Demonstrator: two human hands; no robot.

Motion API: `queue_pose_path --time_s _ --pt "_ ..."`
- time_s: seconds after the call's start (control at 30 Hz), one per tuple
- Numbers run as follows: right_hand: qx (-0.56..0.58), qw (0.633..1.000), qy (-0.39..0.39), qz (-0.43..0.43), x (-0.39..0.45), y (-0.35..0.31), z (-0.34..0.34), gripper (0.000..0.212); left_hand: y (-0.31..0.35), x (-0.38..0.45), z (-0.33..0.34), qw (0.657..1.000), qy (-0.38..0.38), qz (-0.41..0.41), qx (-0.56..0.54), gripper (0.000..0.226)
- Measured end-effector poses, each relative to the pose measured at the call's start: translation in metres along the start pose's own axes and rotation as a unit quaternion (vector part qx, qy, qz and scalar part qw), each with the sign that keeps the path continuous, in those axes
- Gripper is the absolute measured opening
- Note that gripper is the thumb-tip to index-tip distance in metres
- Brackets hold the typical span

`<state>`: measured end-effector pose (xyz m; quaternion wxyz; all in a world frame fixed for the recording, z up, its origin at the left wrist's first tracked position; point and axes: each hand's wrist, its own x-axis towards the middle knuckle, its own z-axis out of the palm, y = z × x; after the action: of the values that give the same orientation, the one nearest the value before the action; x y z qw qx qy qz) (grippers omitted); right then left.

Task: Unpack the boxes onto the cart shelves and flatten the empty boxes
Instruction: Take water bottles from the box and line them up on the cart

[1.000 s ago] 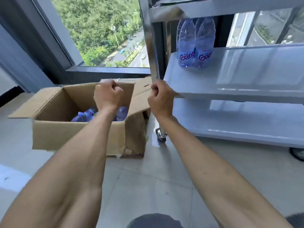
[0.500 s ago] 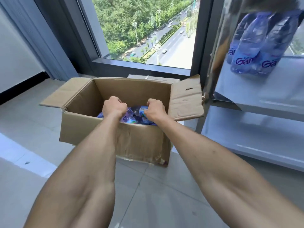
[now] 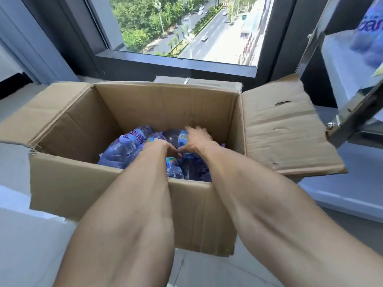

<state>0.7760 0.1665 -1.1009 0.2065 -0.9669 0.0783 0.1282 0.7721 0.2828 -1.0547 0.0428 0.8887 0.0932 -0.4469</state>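
Observation:
An open brown cardboard box (image 3: 165,104) stands on the floor in front of me, with several purple-tinted water bottles (image 3: 128,146) lying in its bottom. Both my arms reach down into it. My right hand (image 3: 196,141) rests on the bottles, fingers stretched forward over one with a blue label. Just left of it is my left hand (image 3: 165,149), its fingers hidden behind the wrist and among the bottles. The metal cart's shelf (image 3: 339,65) is at the upper right, with water bottles (image 3: 371,34) standing on it.
The box's right flap (image 3: 286,129) lies open toward the cart's steel post (image 3: 315,38). The cart's lower shelf (image 3: 331,193) sits close beside the box. Another piece of cardboard (image 3: 199,80) lies behind the box under the window (image 3: 186,27). Tiled floor surrounds the box.
My hands have left the cart edge and gone down into the box. My view has come closer over it, and my right hand has spread from a fist onto the bottles.

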Motion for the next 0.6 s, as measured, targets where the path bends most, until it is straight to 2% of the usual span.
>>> queue_pose_path --time_s 0.07,0.13,0.23,0.3,0.37,0.43,0.53,0.6 --pt "-0.051 0.999 0.003 0.012 0.005 0.004 0.008 0.084 0.004 0.007 0.005 1.0 -0.019 -0.002 0.025 0.075" --pt "-0.05 0.998 -0.006 0.038 0.005 0.004 0.012 0.075 0.003 0.016 0.009 1.0 -0.022 -0.011 0.009 0.074" --pt "0.033 0.996 -0.012 0.086 -0.008 0.0 0.013 0.058 -0.001 0.018 0.018 0.998 0.013 -0.001 -0.054 0.057" --pt "0.139 0.979 -0.016 0.147 -0.024 0.001 0.012 0.061 -0.009 0.02 0.027 0.992 0.049 -0.003 -0.118 0.063" --pt "0.301 0.924 -0.044 0.231 -0.044 0.003 0.006 0.08 -0.018 0.007 0.033 0.967 0.125 -0.021 -0.221 0.08" --pt "0.418 0.867 -0.066 0.264 -0.07 0.003 -0.016 0.087 -0.025 -0.012 0.027 0.929 0.188 -0.045 -0.315 0.089" --pt "0.496 0.826 -0.057 0.262 -0.11 0.004 -0.058 0.071 -0.029 -0.05 0.007 0.865 0.242 -0.026 -0.439 0.088" --pt "0.586 0.767 -0.078 0.25 -0.138 -0.001 -0.082 0.049 -0.028 -0.079 -0.006 0.81 0.235 0.005 -0.537 0.087"
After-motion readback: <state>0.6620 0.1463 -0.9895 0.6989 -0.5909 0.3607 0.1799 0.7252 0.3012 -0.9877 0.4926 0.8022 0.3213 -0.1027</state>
